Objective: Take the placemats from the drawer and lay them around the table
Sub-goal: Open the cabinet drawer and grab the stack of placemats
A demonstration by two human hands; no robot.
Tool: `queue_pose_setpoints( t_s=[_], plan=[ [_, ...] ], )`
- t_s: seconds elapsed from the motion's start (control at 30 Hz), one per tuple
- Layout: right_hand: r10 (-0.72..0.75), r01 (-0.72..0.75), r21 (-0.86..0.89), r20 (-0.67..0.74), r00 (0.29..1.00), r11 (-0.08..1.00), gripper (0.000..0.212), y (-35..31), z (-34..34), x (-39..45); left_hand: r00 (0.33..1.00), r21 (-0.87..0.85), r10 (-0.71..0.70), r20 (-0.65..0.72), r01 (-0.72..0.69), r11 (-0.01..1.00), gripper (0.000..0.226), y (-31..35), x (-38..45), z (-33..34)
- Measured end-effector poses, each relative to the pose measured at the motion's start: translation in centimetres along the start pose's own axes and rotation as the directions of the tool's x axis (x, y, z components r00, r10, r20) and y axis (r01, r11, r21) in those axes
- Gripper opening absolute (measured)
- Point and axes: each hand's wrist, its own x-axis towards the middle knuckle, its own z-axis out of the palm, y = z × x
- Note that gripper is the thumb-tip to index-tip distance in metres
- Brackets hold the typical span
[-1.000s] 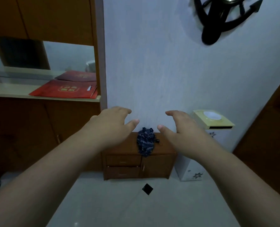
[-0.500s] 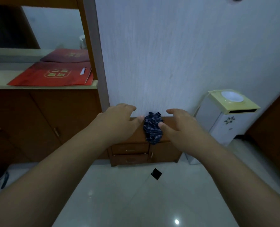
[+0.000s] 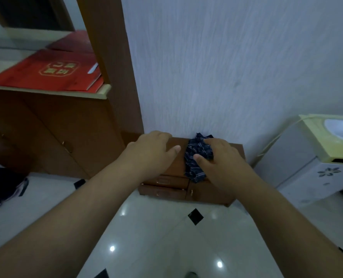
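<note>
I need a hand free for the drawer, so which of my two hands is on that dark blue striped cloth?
Your right hand: it overlaps the crumpled dark blue striped cloth on the small wooden cabinet. The left hand is open beside it, apart.

Low wooden drawer cabinet [image 3: 234,155] on tiled floor [image 3: 156,237]; crumpled dark striped cloth [image 3: 196,157], possibly placemat, on top.

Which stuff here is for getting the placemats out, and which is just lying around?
For the job:
- small wooden drawer cabinet
- its drawers, both shut
- left hand
- right hand

Just lying about:
- crumpled dark plaid cloth
- red folders
- white and yellow appliance
</note>
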Motion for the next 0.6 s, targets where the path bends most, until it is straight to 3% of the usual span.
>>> queue_pose_setpoints(
  t_s=[0.3, 0.6],
  plan=[
    [-0.039, 0.038, 0.022, 0.062, 0.997, 0.999, 0.069, 4.0, 2.8, 8.4, 0.997, -0.008, -0.073, 0.016, 0.073, 0.997, 0.062, -0.7, 8.3, 4.5],
    [0.02, -0.021, 0.01, 0.079, 0.997, 1.0, 0.067, 7.2, 10.8, 13.9, 0.994, -0.058, -0.07, 0.087, 0.075, 0.996, 0.059, -5.7, 14.4, 11.0]
  ],
)
